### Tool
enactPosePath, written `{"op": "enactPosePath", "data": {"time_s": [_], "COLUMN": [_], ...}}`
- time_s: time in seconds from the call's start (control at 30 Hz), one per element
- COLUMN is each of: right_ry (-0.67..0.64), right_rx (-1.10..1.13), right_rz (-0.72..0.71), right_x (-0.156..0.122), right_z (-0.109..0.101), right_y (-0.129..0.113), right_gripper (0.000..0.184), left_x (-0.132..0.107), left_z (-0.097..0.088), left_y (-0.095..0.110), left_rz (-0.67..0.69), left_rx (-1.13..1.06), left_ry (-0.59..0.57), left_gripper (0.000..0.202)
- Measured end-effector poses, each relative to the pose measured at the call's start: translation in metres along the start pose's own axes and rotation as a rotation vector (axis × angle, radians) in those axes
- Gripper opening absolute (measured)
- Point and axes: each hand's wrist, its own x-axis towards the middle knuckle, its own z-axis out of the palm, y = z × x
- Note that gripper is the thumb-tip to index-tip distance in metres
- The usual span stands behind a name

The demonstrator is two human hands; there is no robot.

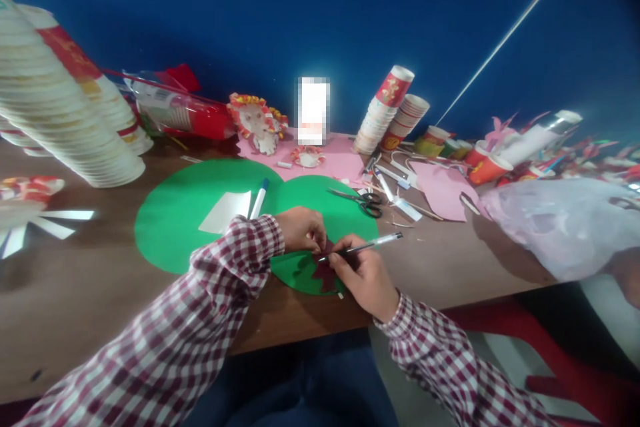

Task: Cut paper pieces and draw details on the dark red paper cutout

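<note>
My right hand point(364, 278) grips a clear-barrelled pen point(380, 241), its tip pointing left over a dark red paper piece point(325, 275). My left hand point(301, 229) has its fingers closed on the upper edge of that piece, which is held over a round green sheet point(295, 278). Another green circle point(170, 213) lies to the left, bearing a white paper point(223, 212) and a marker point(259, 199) with a blue cap. Black-handled scissors point(367, 201) rest slightly spread behind my right hand.
Tall stacks of paper cups point(90, 100) lean at the left; shorter cup stacks point(383, 110) stand behind. Pink sheets point(440, 188) and a bright pixelated screen point(313, 110) are at the back. A translucent plastic bag point(565, 220) covers the right side. A red stool point(505, 327) is below the table edge.
</note>
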Motion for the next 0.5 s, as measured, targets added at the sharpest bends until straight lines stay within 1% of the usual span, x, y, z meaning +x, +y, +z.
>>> {"op": "enactPosePath", "data": {"time_s": [0.13,0.23,0.5], "right_ry": [0.03,0.019,0.012], "right_rx": [0.059,0.074,0.098], "right_rz": [0.044,0.072,0.081], "right_x": [-0.0002,-0.0008,-0.0015], "right_z": [-0.0007,-0.0009,-0.0012], "right_y": [0.0028,0.0045,0.0045], "right_gripper": [0.015,0.014,0.012], "left_x": [-0.0003,-0.0012,-0.0019], "left_z": [-0.0008,-0.0026,-0.0003], "left_y": [0.001,0.0029,-0.0007], "left_rz": [-0.014,-0.022,-0.01], "left_rx": [-0.011,-0.017,-0.045], "left_ry": [0.0,-0.01,0.005], "left_gripper": [0.009,0.009,0.008]}}
